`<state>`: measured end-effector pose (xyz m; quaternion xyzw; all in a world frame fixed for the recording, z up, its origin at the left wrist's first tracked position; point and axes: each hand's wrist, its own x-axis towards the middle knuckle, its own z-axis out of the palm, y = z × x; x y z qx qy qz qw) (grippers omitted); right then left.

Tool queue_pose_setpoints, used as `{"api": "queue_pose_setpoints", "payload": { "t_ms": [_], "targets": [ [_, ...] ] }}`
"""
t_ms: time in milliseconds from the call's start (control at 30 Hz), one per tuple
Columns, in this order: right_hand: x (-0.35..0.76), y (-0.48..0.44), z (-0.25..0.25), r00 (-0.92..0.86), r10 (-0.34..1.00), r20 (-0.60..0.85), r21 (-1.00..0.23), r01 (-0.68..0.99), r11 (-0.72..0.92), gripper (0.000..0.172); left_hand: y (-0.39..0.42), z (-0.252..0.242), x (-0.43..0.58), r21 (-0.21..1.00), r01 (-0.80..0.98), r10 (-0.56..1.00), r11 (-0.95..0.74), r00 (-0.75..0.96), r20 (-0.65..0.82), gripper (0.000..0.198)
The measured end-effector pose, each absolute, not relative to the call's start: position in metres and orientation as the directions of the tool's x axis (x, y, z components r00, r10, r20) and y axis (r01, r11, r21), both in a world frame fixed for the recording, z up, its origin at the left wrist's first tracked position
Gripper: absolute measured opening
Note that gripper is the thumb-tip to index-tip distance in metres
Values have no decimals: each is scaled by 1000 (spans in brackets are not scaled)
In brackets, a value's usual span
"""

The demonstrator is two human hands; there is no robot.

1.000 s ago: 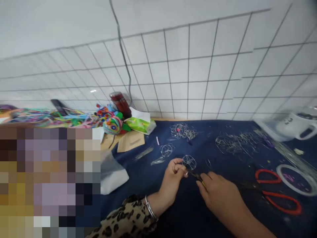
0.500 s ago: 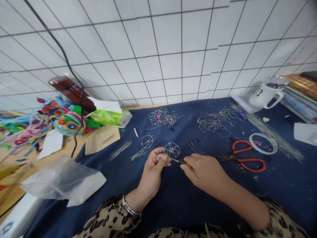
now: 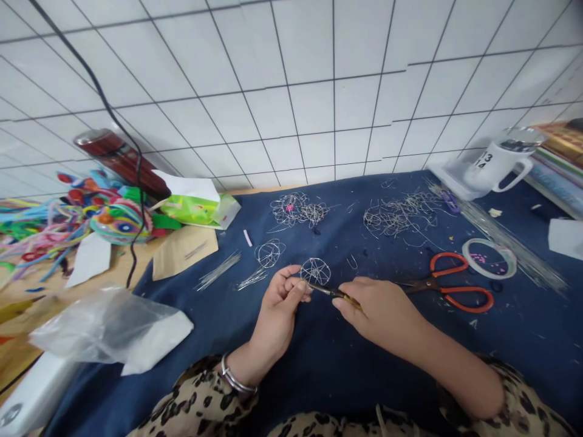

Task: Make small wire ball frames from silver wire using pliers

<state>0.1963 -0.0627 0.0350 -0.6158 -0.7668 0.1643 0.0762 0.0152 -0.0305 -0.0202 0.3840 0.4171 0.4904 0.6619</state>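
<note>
Wire wheel (image 3: pixel 315 274) is pinched at its lower left by the left hand (image 3: pixel 281 301) — pliers (image 3: pixel 325 291) are held in the right hand (image 3: pixel 380 308), tips set by the wheel's rim. Orange-handled scissors (image 3: pixel 432 283) are laid just beside that hand; tangled wire (image 3: pixel 395 216) is piled farther back on blue cloth (image 3: pixel 218 321).

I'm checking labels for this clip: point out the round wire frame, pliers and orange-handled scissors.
Round wire frame (image 3: pixel 316 273), head view: crossing wires near its middle.
Pliers (image 3: pixel 334 292), head view: metal beside the yellow handle.
Orange-handled scissors (image 3: pixel 430 283), head view: pivot area.
</note>
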Motion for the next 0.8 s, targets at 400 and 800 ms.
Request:
{"api": "queue_pose_setpoints", "payload": {
  "t_ms": [400,800],
  "targets": [
    [190,-73,38,-226,974,-13,-285,934,213,21,-29,-23,15,924,-320,976,208,126,-176,30],
    [190,-74,37,-314,929,197,-78,939,334,25,-28,-22,14,935,-295,978,194,131,-162,27]
  ]
}}
